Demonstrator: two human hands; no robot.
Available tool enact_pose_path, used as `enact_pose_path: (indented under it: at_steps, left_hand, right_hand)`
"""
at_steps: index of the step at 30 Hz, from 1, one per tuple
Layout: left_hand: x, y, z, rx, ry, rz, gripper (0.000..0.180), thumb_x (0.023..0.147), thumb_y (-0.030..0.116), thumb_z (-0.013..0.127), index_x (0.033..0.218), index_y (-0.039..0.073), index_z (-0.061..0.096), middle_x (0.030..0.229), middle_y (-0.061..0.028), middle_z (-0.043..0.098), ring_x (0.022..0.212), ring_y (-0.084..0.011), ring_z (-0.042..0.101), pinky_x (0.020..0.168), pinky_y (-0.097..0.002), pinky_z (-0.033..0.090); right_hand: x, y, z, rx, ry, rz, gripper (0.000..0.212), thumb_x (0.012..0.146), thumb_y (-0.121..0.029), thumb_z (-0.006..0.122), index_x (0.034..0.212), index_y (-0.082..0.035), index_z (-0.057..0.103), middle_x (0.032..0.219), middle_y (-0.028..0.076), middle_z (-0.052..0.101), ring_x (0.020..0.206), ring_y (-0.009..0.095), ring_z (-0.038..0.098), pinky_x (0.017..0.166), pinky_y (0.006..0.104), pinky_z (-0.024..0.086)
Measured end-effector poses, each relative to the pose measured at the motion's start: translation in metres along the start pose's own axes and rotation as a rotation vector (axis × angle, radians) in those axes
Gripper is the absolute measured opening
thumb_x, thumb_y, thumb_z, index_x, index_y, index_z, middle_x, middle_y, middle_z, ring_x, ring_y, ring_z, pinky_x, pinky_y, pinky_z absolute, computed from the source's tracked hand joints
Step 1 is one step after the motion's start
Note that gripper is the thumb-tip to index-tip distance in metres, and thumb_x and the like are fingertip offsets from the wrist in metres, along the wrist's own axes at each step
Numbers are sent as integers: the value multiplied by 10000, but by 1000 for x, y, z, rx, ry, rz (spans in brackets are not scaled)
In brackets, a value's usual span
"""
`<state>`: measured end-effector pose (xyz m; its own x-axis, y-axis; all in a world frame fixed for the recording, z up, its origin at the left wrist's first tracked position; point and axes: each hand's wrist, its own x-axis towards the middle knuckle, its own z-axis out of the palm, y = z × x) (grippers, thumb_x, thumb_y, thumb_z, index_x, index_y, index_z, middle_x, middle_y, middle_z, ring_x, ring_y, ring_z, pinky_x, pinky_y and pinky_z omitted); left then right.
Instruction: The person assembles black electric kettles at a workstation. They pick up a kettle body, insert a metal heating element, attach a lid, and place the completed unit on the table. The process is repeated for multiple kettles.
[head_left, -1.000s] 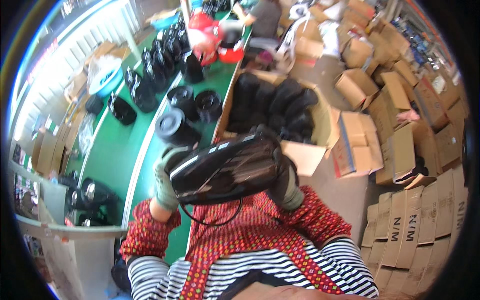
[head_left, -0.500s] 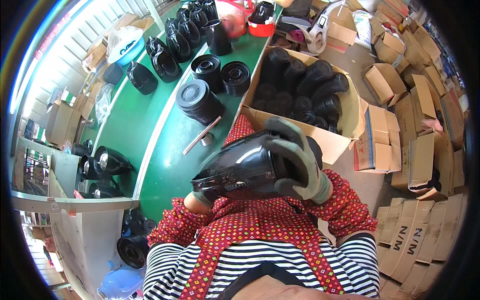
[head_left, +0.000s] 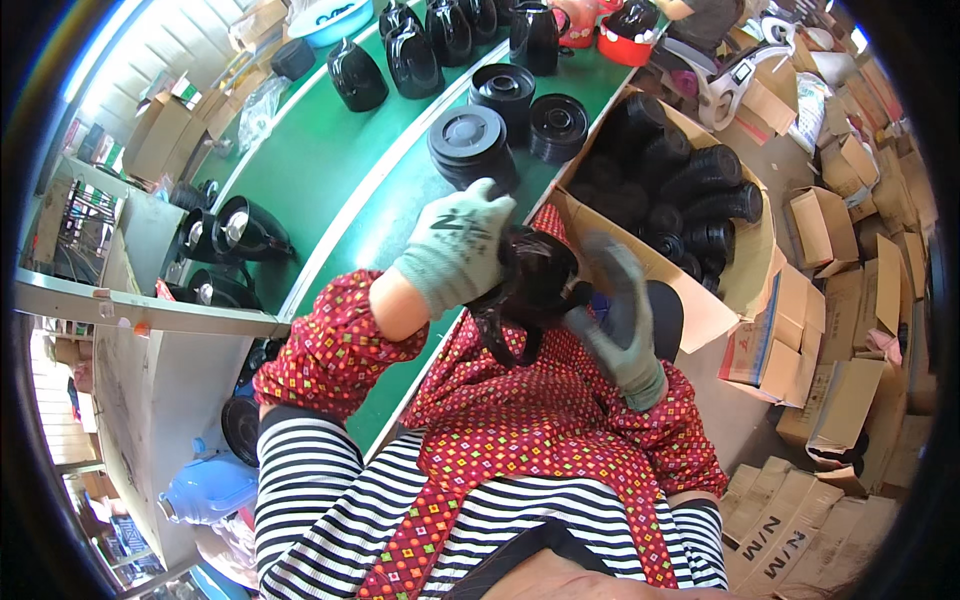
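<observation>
A glossy black jug [head_left: 540,275] with a loop handle is in front of my lap, turned nearly end-on. My left hand [head_left: 462,240], in a pale grey-green glove, is closed in a fist against the jug's left side; what its fingers wrap round is hidden. On the jug's right, my right hand [head_left: 622,320], gloved with a dark palm, has its fingers stretched and its thumb apart, close to the jug. Just beyond the left fist stands a stack of black round lids [head_left: 468,140] on the green table [head_left: 375,235].
Round black parts [head_left: 503,95] and several upright black jugs [head_left: 415,65] stand farther back on the table. An open carton [head_left: 740,300] of black parts is at the right, with more cardboard boxes [head_left: 845,405] beyond. Black jugs with metallic centres [head_left: 235,240] lie at the left.
My left hand has come from beneath the jug to its far left side, closed. The jug has turned more end-on, and my right hand has loosened from it. The view has shifted.
</observation>
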<state>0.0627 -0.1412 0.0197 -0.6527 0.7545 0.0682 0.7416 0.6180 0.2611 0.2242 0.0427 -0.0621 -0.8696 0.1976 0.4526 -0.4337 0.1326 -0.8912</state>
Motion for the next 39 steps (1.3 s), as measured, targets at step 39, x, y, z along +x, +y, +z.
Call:
enact_pose_path:
  at_steps: [39]
  left_hand:
    - [-35,32,49,-592,195,500,887,666,201,961,1458,61,588,1529,-287,502,1410,-499,518,1150,-518,483]
  right_hand:
    - [19,59,-97,218,88,619,530,1094,-335,581,1492,10,528,1512,136,561,1316,200,574,1141,352,445]
